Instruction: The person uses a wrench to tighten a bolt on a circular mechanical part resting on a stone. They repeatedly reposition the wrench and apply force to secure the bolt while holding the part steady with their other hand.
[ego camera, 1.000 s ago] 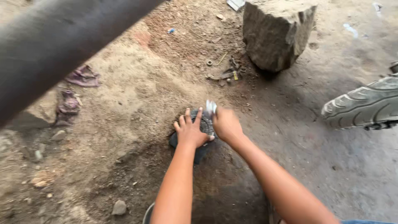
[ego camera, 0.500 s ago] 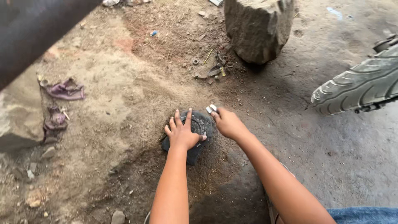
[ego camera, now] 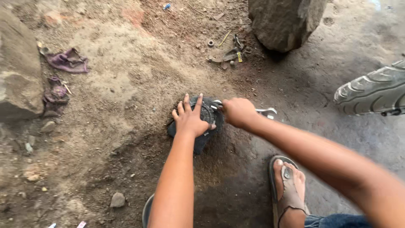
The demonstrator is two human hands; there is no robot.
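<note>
Pressing left hand (ego camera: 190, 120) flat, fingers spread, on dark round part (ego camera: 206, 116) lying on dirt ground (ego camera: 126, 84) btwn both hands. I'm seeing right hand (ego camera: 238, 112) fisted tight around wrench (ego camera: 265, 112), head at part's edge.

The ground (ego camera: 126, 97) is dry, gritty earth, matt and crumbly, darker and smoother toward the right. The round part (ego camera: 206, 116) under the left hand (ego camera: 190, 120) looks like dull, grimy dark metal. The wrench (ego camera: 268, 112) in the right hand (ego camera: 238, 112) is bright, shiny steel. The rags (ego camera: 67, 61) are limp purple cloth. The tyre (ego camera: 373, 90) is matt ridged rubber, the boulder (ego camera: 284, 21) rough stone, the sandal (ego camera: 287, 196) worn brown leather.
</note>
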